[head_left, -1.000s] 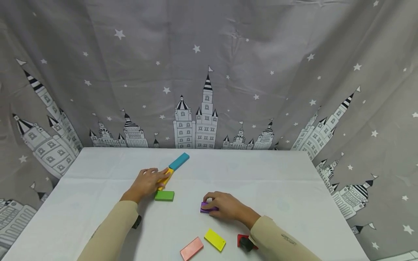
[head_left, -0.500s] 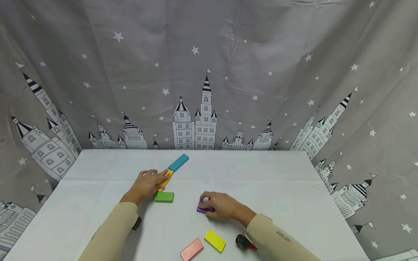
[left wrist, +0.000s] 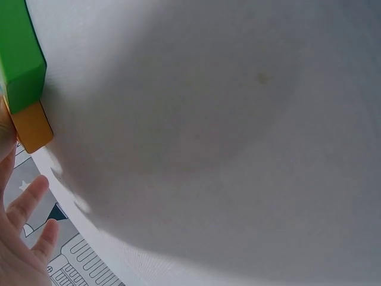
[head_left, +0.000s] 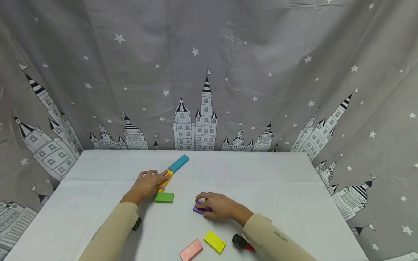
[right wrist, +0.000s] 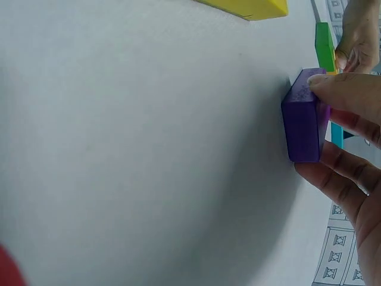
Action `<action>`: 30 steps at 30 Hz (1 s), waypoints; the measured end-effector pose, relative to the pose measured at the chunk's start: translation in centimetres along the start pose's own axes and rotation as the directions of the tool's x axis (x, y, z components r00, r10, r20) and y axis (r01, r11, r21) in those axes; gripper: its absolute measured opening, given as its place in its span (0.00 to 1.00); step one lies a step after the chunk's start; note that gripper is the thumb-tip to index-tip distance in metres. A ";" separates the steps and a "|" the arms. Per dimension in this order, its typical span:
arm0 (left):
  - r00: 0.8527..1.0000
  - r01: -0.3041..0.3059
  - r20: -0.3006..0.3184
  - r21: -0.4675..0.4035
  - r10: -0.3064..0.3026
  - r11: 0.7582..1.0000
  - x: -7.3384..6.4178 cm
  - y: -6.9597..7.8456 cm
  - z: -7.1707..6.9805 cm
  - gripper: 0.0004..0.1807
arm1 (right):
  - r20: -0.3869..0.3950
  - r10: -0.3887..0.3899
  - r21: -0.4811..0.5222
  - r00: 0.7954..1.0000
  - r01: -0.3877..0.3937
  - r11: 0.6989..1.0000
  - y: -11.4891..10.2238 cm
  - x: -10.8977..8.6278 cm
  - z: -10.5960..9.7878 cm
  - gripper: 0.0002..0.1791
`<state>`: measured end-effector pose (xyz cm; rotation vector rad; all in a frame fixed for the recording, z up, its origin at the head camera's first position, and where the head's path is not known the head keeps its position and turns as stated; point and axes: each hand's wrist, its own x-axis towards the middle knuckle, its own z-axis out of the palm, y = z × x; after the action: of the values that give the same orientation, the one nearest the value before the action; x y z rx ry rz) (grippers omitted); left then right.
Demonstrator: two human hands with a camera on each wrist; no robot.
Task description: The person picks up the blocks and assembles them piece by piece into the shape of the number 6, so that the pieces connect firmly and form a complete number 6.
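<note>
My left hand [head_left: 147, 185] grips an orange-yellow block [head_left: 167, 180], its index finger near the far end and its thumb near the close end. A blue block [head_left: 179, 164] lies end to end with it, slanting away. At its near end sits a green block [head_left: 164, 197]; in the left wrist view the green block [left wrist: 22, 59] meets the orange block [left wrist: 33, 126]. My right hand [head_left: 219, 206] holds a purple block [head_left: 201, 208], partly hidden by the fingers. In the right wrist view the thumb lies on top of the purple block [right wrist: 303, 122], with fingers along its other sides.
On the white table [head_left: 277, 188], a pink block [head_left: 191, 249] and a yellow block [head_left: 214, 241] lie near the front. A red block [head_left: 249, 248] is mostly hidden under the right sleeve and its wrist camera [head_left: 239, 240]. A grey castle-print curtain [head_left: 261, 54] hangs behind.
My right hand has moved a little left with the purple block, closer to the green block. The left hand and the blocks beside it stay where they were.
</note>
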<state>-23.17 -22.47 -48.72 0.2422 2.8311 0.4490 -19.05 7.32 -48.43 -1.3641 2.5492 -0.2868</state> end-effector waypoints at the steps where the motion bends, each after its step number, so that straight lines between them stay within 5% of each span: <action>1: 1.000 -0.005 -0.002 0.004 0.005 1.000 0.0 0.0 0.0 0.34 | 0.001 -0.001 0.000 1.000 0.001 1.000 0.0 0.2 0.0 0.20; 30: 0.999 -0.021 -0.026 0.036 0.022 0.999 0.3 -0.3 0.3 0.31 | 0.021 0.002 -0.014 1.000 -0.002 1.000 -1.9 5.6 -1.1 0.21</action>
<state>-23.39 -22.63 -49.12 0.2756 2.8670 0.4099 -20.91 1.72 -47.45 -1.3623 2.5405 -0.2533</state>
